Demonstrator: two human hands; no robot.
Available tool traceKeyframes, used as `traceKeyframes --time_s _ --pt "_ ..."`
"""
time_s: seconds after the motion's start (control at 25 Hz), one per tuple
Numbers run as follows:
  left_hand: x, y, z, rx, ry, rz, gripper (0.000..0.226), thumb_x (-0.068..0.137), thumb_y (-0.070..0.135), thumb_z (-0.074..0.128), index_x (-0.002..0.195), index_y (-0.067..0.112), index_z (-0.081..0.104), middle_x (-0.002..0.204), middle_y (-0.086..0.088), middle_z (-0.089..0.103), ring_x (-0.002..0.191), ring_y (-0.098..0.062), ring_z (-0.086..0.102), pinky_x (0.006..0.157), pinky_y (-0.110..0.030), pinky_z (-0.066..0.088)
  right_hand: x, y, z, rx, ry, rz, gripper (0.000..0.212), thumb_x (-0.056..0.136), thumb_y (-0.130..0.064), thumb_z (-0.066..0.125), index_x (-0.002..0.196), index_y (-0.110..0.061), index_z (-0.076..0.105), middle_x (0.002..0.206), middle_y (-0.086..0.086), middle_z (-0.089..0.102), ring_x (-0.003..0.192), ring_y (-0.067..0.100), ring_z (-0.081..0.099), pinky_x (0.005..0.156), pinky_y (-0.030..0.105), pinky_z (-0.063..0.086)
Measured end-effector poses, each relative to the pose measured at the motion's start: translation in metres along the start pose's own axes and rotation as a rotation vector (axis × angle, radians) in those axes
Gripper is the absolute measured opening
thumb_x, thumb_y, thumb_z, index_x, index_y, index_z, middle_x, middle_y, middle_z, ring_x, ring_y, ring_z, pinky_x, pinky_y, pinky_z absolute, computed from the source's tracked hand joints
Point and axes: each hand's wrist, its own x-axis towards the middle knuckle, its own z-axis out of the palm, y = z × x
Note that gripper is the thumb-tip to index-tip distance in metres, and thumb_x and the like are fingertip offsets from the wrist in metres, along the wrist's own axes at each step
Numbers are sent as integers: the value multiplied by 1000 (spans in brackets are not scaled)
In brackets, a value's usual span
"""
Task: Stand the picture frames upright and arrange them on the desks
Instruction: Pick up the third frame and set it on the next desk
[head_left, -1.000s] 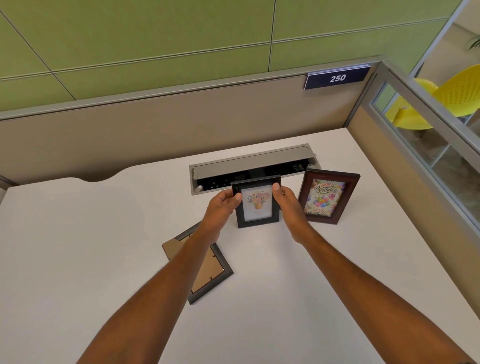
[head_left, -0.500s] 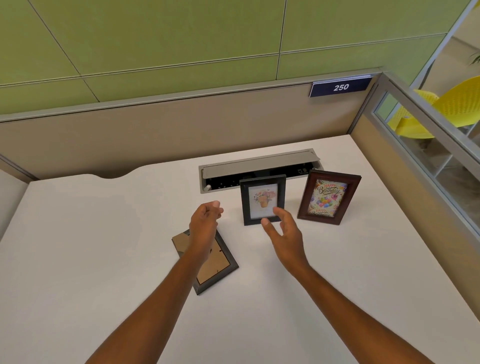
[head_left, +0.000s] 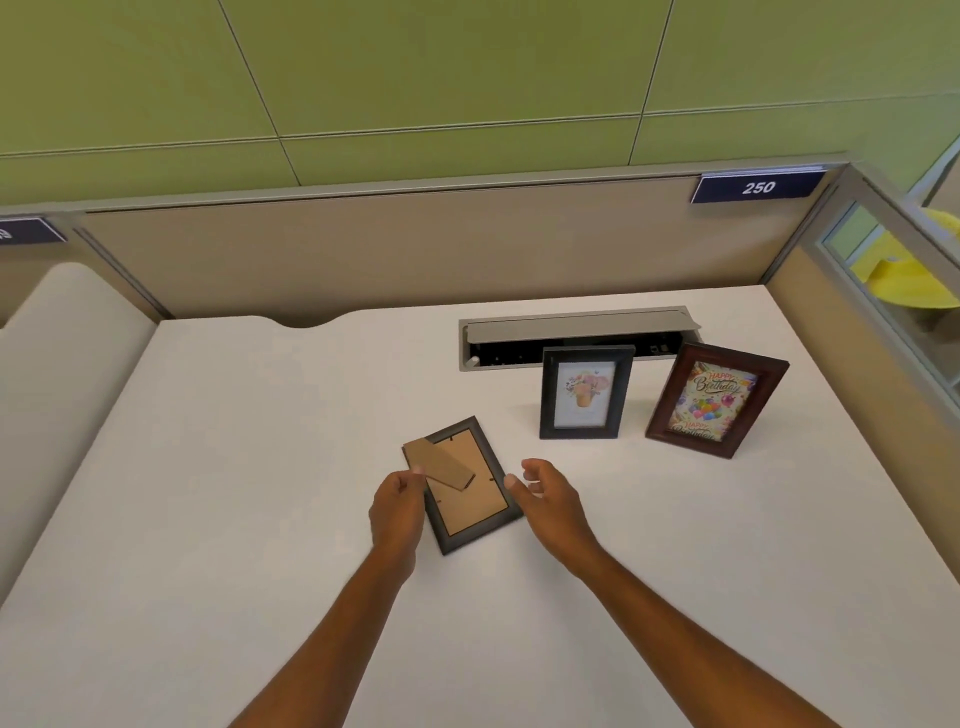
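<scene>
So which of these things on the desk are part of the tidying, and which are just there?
Part of the job:
- grey frame, face down
- black flower frame, upright
- brown birthday frame, upright
- left hand, right hand

Just there:
- open cable box
- number sign
- yellow chair

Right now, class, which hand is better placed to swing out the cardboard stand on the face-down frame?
Left. The left hand already has its fingertips at the brown cardboard stand on the dark grey face-down frame. The right hand hovers open at the frame's right edge, better suited to steadying it.
</scene>
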Motion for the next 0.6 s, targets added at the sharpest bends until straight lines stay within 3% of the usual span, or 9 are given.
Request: traceKeyframes --time_s 0.16,0.36,0.48,0.6 --pt "-6 -16 -7 22 -61 -120 37 109 45 55 101 10 64 104 -10 70 91 -27 64 80 -39 55 2 0 17 -94 -18 50 56 104 -44 63 151 -18 49 151 7 57 134 25 58 104 34 51" --pt "-13 -31 -9 -28 -108 -155 44 107 48 57 127 10 67 124 -20 71 101 -25 69 79 -35 57 2 5 29 -170 -22 70 56 104 -40 65 151 -12 50 149 9 59 134 26 58 108 37 51" --pt "-17 -24 -9 -75 -120 -199 36 108 47 58 125 17 64 128 -9 69 114 -27 68 88 -39 61 1 4 29 -170 -4 67 57 103 -38 66 152 -13 51 147 9 61 132 26 59 106 36 51" --pt "-21 -20 -11 -124 -124 -232 29 108 43 60 125 20 66 129 -8 69 116 -28 69 82 -37 61 2 0 30 -130 -2 105 62 102 -39 67 156 -15 48 152 9 58 136 27 57 107 38 50"
